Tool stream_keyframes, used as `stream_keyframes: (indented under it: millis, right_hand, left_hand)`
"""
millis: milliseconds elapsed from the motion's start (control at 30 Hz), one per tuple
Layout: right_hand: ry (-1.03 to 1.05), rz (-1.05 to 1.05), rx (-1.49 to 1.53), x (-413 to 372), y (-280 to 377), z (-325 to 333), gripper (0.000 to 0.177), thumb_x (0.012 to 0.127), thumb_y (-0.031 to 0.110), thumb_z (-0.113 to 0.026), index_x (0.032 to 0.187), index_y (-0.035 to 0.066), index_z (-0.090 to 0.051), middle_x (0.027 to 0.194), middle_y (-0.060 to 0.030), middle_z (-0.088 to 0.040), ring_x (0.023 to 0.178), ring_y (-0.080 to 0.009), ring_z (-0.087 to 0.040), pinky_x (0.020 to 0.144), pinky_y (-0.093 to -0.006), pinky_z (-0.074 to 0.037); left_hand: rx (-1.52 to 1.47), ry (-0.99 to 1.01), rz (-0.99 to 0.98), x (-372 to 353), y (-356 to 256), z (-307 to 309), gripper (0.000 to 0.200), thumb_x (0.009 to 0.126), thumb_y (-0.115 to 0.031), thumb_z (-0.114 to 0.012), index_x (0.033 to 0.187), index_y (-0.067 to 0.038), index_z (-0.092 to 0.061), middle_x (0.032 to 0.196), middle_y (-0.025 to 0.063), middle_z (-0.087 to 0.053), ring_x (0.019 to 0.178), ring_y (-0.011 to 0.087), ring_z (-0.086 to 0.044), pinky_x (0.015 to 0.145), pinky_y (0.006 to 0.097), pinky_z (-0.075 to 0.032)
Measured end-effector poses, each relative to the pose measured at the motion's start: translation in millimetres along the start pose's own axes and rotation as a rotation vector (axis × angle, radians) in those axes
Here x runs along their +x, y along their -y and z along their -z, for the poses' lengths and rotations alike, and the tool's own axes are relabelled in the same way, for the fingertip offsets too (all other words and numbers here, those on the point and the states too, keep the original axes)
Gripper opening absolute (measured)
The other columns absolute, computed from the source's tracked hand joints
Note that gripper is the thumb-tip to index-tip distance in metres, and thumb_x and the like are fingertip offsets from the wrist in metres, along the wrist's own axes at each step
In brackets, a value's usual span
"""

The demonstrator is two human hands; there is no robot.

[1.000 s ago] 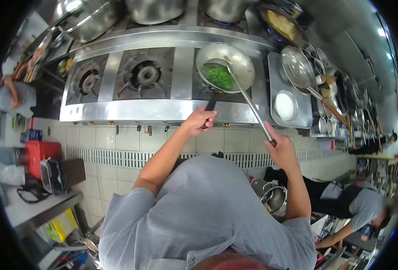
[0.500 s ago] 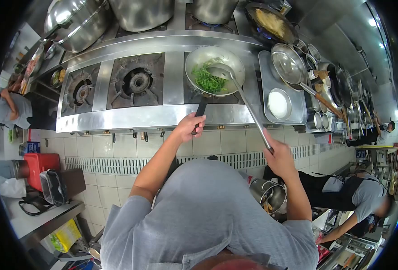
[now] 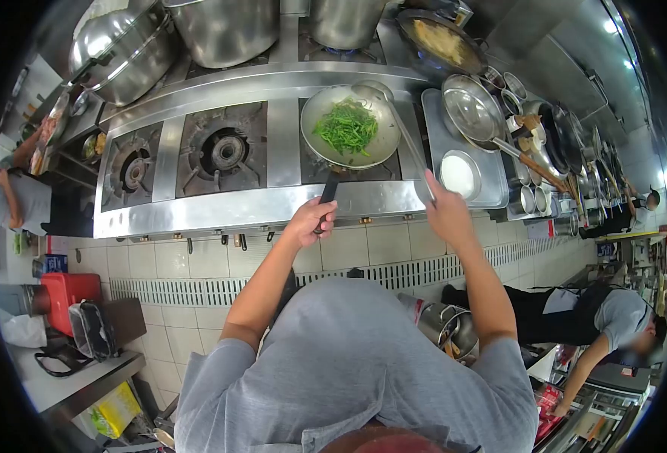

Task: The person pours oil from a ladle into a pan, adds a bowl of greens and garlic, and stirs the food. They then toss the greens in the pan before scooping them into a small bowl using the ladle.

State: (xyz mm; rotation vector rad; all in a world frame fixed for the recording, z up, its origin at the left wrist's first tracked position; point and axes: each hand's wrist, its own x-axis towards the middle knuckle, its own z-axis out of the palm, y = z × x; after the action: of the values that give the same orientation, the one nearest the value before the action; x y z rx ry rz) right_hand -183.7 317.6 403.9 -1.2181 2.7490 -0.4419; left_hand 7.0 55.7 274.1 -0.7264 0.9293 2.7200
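My left hand [image 3: 311, 222] is wrapped round the black handle of a light-coloured frying pan [image 3: 312, 107] on the right burner of the front row. Chopped green vegetables [image 3: 347, 128] lie heaped in the middle of the pan. In my right hand [image 3: 448, 216] is the long metal handle of a ladle [image 3: 407, 127]. Its bowl is at the pan's far right rim, beyond the greens.
Right of the pan, a metal tray [image 3: 492, 187] holds a bowl of white contents [image 3: 460, 175] and a strainer [image 3: 472, 107]. Large pots [image 3: 224, 30] and a wok with frying food [image 3: 439, 41] stand behind. A co-worker [image 3: 613, 317] bends at the right.
The ladle's bowl has moved from over the greens to the far right rim, and my right hand has gone forward and left. The greens now sit in a rounder heap mid-pan.
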Motion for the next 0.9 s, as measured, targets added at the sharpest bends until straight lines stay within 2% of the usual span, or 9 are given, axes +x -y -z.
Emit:
stream_keyframes:
  millis: [100,200,300,400,500,600,700,767,900]
  right_hand:
    - [-0.009,0.129,-0.066,24.0,-7.1,-48.7,0.076,0.081,0.005,-0.065,0.153,0.017,-0.042,0.084,-0.0195,-0.068,0.074,-0.0411,-0.067,0.073,-0.0539,-0.053]
    - [0.176,0.124,-0.307,-7.8,16.6,-4.6,0.072,0.083,0.008,-0.062,0.152,0.019,-0.043,0.087,-0.0165,-0.067,0.08,-0.039,-0.068,0.073,-0.0528,-0.054]
    - [0.237,0.162,-0.26,-32.7,3.4,50.1,0.071,0.084,0.009,-0.061,0.152,0.019,-0.043,0.087,-0.0164,-0.066,0.083,-0.0373,-0.068,0.073,-0.0516,-0.055]
    - [0.078,0.084,-0.23,-22.1,-2.2,30.1,0.072,0.083,0.009,-0.062,0.152,0.019,-0.044,0.086,-0.016,-0.067,0.082,-0.0373,-0.068,0.073,-0.0505,-0.055]
    - [-0.01,0.015,-0.186,13.1,-12.1,-26.8,0.074,0.082,0.007,-0.062,0.152,0.019,-0.043,0.086,-0.0161,-0.067,0.081,-0.0381,-0.068,0.073,-0.0511,-0.054]
    - [0.135,0.062,-0.096,7.7,-7.7,-27.8,0.073,0.082,0.007,-0.061,0.152,0.018,-0.043,0.085,-0.0163,-0.067,0.081,-0.0394,-0.067,0.072,-0.0519,-0.054]
    - [0.12,0.141,-0.226,-31.4,-4.3,11.3,0.072,0.082,0.007,-0.061,0.151,0.017,-0.045,0.082,-0.0163,-0.066,0.081,-0.0394,-0.067,0.071,-0.0524,-0.054]
    - [0.082,0.117,-0.147,-68.1,10.5,34.2,0.075,0.08,0.004,-0.063,0.151,0.022,-0.046,0.09,-0.018,-0.067,0.077,-0.0427,-0.065,0.072,-0.053,-0.053]
    - [0.206,0.025,-0.224,-107.4,25.7,55.7,0.075,0.079,0.003,-0.064,0.15,0.021,-0.047,0.084,-0.0159,-0.065,0.073,-0.0393,-0.066,0.068,-0.0508,-0.054]
  left_hand:
    - [0.03,-0.008,-0.008,0.3,-3.2,-3.8,0.021,0.097,-0.019,-0.065,0.099,-0.016,-0.045,0.071,-0.0042,-0.049,0.052,0.0062,-0.043,0.044,0.026,-0.032]
    - [0.03,-0.013,-0.005,-2.1,-3.1,-4.5,0.021,0.097,-0.018,-0.064,0.099,-0.015,-0.044,0.071,-0.0039,-0.049,0.051,0.0063,-0.042,0.044,0.0259,-0.032]
    - [0.024,-0.024,-0.018,-2.2,-2.0,-5.4,0.021,0.097,-0.018,-0.064,0.099,-0.015,-0.043,0.071,-0.0038,-0.048,0.051,0.0064,-0.042,0.044,0.0259,-0.033]
    - [0.021,0.0,-0.013,0.5,-1.7,-4.1,0.021,0.097,-0.017,-0.064,0.1,-0.015,-0.043,0.072,-0.0036,-0.048,0.051,0.0063,-0.042,0.044,0.026,-0.033]
    - [0.032,-0.036,-0.02,-4.3,-4.1,-13.0,0.016,0.099,-0.02,-0.062,0.097,-0.015,-0.047,0.069,-0.006,-0.047,0.049,0.0042,-0.041,0.043,0.0241,-0.031]
    - [0.041,-0.033,-0.021,-3.5,-4.0,-11.7,0.016,0.099,-0.02,-0.063,0.097,-0.014,-0.048,0.069,-0.0059,-0.048,0.05,0.0044,-0.042,0.043,0.0243,-0.032]
    - [0.026,-0.033,-0.024,-4.1,-2.7,-10.0,0.016,0.099,-0.02,-0.063,0.097,-0.014,-0.048,0.069,-0.0059,-0.048,0.05,0.0045,-0.042,0.043,0.0244,-0.032]
    - [0.02,-0.04,-0.031,-3.5,-0.4,-8.1,0.016,0.098,-0.02,-0.063,0.097,-0.014,-0.048,0.07,-0.0058,-0.048,0.05,0.0046,-0.042,0.044,0.0246,-0.032]
    - [0.018,-0.033,-0.034,-3.5,-1.5,-6.8,0.017,0.097,-0.02,-0.064,0.097,-0.014,-0.048,0.07,-0.0054,-0.048,0.05,0.0051,-0.042,0.044,0.025,-0.032]
